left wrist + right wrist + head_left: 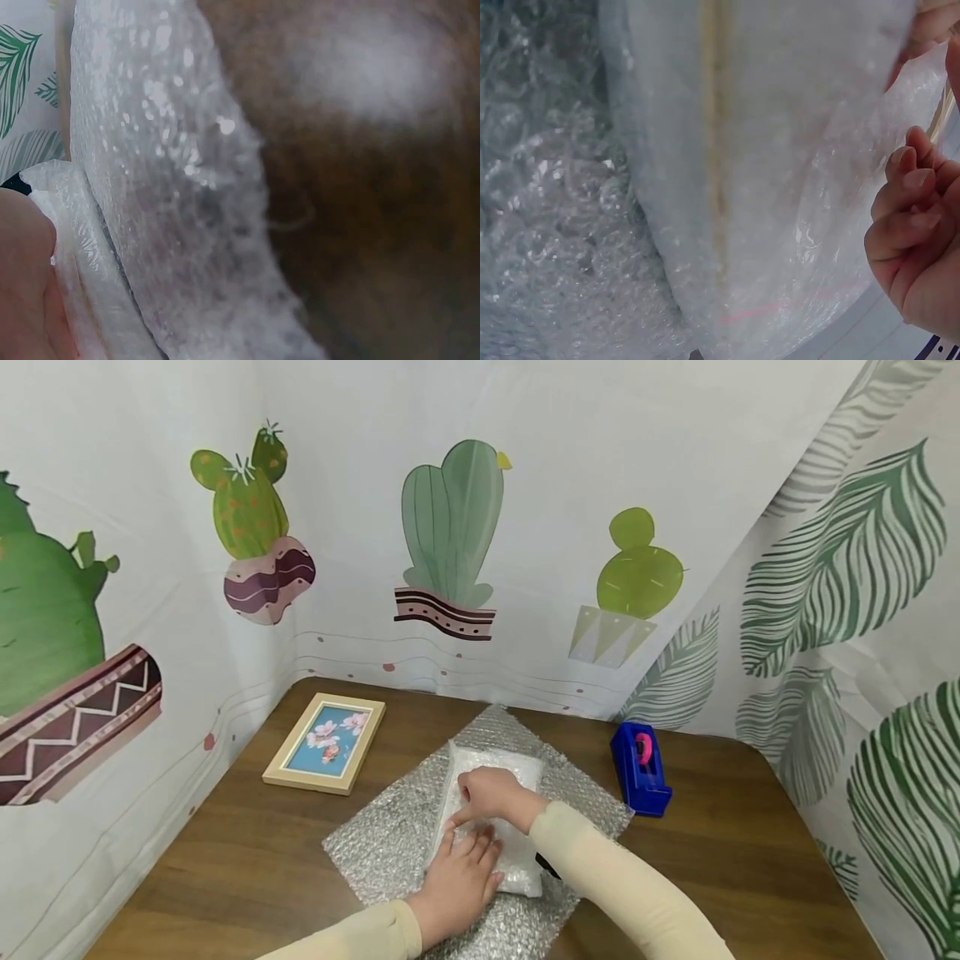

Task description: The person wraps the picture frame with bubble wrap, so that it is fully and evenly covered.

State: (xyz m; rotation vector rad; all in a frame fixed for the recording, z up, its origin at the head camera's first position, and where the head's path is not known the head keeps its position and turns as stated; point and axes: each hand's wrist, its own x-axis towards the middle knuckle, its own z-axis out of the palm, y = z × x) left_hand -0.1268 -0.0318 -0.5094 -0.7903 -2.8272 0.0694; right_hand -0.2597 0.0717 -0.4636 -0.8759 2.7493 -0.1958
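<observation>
A flat package (517,852) wrapped in clear bubble wrap lies on a larger spread sheet of bubble wrap (397,827). My left hand (453,885) rests on the package's near left part with fingers extended. Just beyond it, my right hand (491,793) is over the package, its fingers curled and its thumb reaching down to the left edge, close to the left index finger. The right wrist view shows those curled fingers (907,225) beside the shiny wrap (802,210), with nothing visible in them. What lies inside the wrap is blurred.
A light wooden picture frame (326,743) with a flower picture lies at the back left of the brown table (225,852). At the right stands a blue tape dispenser (641,768) with a pink core. A small black thing (547,865) is partly hidden by the right sleeve.
</observation>
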